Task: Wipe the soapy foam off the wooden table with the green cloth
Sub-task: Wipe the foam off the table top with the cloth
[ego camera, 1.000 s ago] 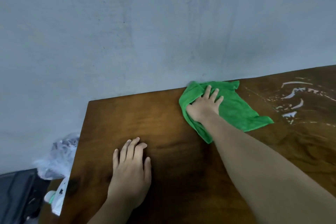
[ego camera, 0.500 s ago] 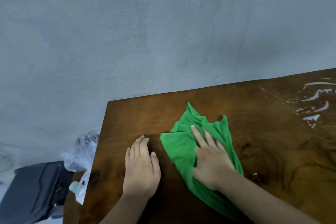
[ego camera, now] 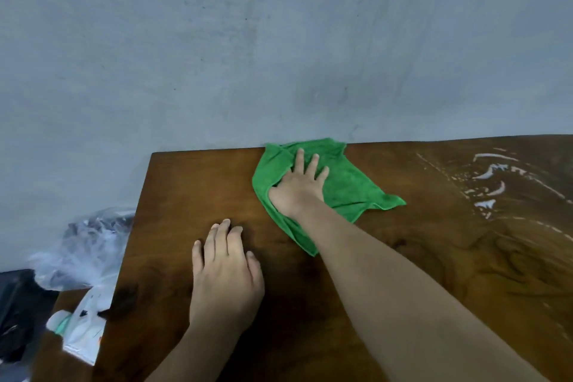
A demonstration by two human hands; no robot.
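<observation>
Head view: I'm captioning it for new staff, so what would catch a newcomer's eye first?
The bright green cloth at the far edge of the wooden table, with the right hand pressed flat on it. Next, white foam streaks to its right, and the left hand resting flat nearer the camera.

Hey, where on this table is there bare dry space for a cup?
Bare wood lies between the left edge of the table and the left hand, and between the green cloth and the foam. The right hand presses the cloth at the far middle; the far right is soapy.
</observation>
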